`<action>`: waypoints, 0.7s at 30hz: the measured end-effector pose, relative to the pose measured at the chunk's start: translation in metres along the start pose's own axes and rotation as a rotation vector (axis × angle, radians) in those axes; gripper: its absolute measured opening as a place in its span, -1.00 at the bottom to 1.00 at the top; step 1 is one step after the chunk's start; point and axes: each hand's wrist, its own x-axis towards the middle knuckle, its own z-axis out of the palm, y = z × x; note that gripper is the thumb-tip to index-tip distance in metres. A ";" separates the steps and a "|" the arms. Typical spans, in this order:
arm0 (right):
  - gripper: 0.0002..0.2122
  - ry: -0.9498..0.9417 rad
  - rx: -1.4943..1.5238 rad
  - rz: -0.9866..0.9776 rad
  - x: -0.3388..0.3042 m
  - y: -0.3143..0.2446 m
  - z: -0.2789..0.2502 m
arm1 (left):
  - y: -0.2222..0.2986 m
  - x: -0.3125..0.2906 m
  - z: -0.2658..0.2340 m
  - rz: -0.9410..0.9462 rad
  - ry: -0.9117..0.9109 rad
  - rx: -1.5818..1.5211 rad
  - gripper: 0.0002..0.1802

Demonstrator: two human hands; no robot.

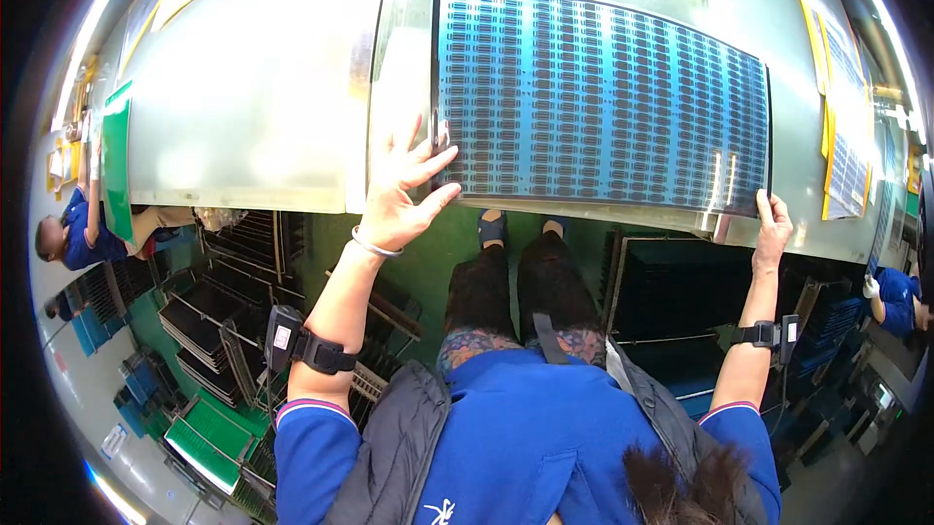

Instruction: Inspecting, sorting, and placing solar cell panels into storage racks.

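the blue shirt (520, 418) bears 1 white character (443, 511), the armband device (280, 360) 1 unreadable label (282, 337).

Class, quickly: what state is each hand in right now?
Left hand: open, spread at the left edge of the blue patterned panel.
Right hand: at the panel's near right corner; grip cannot be told.

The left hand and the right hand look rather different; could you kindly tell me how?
The left hand is open, fingers spread, beside the left edge of the blue patterned panel; the right hand has its fingers closer together and seems to grip the lower right corner. The left wears a silver bangle at the wrist; none shows on the right. Both are bare, with a black strap on each forearm.
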 end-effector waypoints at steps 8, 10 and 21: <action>-0.89 -0.006 0.020 0.012 -0.002 0.002 0.000 | 0.000 -0.002 0.002 -0.002 -0.010 0.051 -0.46; -0.89 -0.002 0.029 0.017 -0.001 0.001 0.000 | 0.002 -0.001 0.001 0.001 -0.007 0.057 -0.46; -0.92 -0.011 0.036 -0.006 0.000 -0.001 0.003 | 0.004 0.000 0.002 -0.029 -0.001 0.071 -0.45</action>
